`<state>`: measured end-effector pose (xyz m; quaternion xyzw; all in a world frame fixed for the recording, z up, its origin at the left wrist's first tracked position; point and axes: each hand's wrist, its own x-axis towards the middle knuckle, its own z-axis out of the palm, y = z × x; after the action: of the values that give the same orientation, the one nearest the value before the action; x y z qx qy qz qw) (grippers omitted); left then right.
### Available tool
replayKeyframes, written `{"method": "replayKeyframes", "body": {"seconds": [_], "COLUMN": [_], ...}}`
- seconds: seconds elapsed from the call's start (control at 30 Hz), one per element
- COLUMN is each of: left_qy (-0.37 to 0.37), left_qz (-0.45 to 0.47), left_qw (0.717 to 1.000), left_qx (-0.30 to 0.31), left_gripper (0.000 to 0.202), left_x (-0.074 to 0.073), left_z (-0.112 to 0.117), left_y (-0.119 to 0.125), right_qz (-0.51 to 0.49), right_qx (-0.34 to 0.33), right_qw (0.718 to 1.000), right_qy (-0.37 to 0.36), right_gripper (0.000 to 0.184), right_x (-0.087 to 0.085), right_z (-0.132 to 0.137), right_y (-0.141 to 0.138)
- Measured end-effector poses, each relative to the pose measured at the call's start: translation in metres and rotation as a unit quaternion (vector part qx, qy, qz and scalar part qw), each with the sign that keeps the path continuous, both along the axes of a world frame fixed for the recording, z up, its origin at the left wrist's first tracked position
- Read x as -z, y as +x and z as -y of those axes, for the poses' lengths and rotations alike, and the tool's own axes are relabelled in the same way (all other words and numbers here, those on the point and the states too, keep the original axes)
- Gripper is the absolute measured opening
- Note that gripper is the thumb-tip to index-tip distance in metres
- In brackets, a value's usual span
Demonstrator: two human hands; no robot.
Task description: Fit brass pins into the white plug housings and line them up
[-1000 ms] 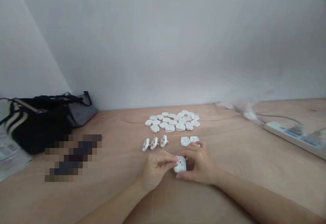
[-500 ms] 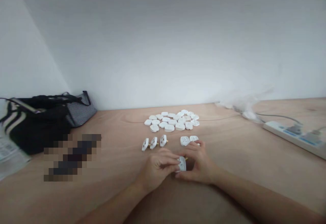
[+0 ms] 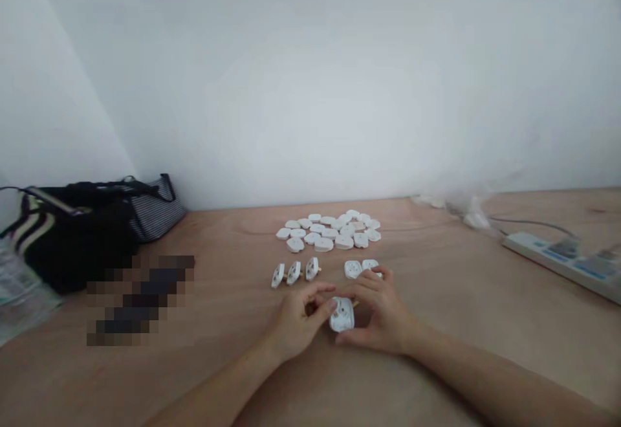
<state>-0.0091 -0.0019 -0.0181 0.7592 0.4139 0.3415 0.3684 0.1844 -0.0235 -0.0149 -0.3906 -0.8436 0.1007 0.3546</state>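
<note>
Both my hands meet low on the wooden table (image 3: 460,310) around one small white plug part (image 3: 342,315). My right hand (image 3: 381,314) curls round its right side and grips it. My left hand (image 3: 298,317) pinches its left edge with thumb and forefinger. Just beyond my hands, three white plugs with brass pins (image 3: 294,272) stand in a row, and two white plug faces (image 3: 360,267) lie beside them. Farther back lies a heap of several flat white plug covers (image 3: 330,230).
A black and striped bag (image 3: 82,226) sits at the far left against the wall, with a blurred-out dark object (image 3: 140,301) in front of it. A white power strip (image 3: 563,255) with cables lies at the right. Clear plastic wrap (image 3: 466,204) rests near the back wall.
My left fingers have shifted on the plug part and turned it slightly, so its face shows more. The right hand has stayed in place.
</note>
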Motion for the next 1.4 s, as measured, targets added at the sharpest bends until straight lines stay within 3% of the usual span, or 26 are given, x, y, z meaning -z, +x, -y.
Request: {"method": "replayKeyframes", "body": {"seconds": [0.17, 0.4, 0.63, 0.83, 1.03, 1.17, 1.4], "left_qy": [-0.030, -0.009, 0.163, 0.171, 0.205, 0.222, 0.126], "left_qz": [0.039, 0.014, -0.150, -0.188, -0.141, -0.071, 0.081], "left_qw": [0.998, 1.000, 0.975, 0.966, 0.968, 0.972, 0.988], "left_qx": [0.024, 0.005, 0.015, 0.050, 0.043, -0.013, -0.039], "left_gripper": [0.024, 0.024, 0.016, 0.020, 0.015, 0.013, 0.013], "left_x": [-0.003, -0.003, -0.011, -0.010, -0.010, -0.013, -0.011], "left_z": [0.002, 0.002, -0.012, -0.015, -0.015, -0.012, 0.003], "left_y": [0.003, 0.002, -0.022, -0.019, -0.011, -0.014, -0.001], "right_qz": [-0.003, 0.015, 0.055, 0.073, 0.082, 0.075, 0.051], "right_qx": [0.012, 0.011, 0.041, 0.042, 0.037, 0.039, 0.035], "right_qw": [1.000, 1.000, 0.998, 0.996, 0.996, 0.996, 0.998], "right_qy": [-0.010, -0.014, -0.014, -0.013, -0.011, -0.003, 0.020], "right_gripper": [0.056, 0.047, 0.041, 0.050, 0.050, 0.050, 0.052], "right_x": [0.001, -0.001, -0.002, 0.001, 0.000, 0.002, 0.001], "right_z": [-0.002, -0.001, -0.004, -0.006, -0.003, -0.003, -0.002], "right_y": [0.002, 0.002, 0.015, 0.020, 0.016, 0.014, 0.008]}}
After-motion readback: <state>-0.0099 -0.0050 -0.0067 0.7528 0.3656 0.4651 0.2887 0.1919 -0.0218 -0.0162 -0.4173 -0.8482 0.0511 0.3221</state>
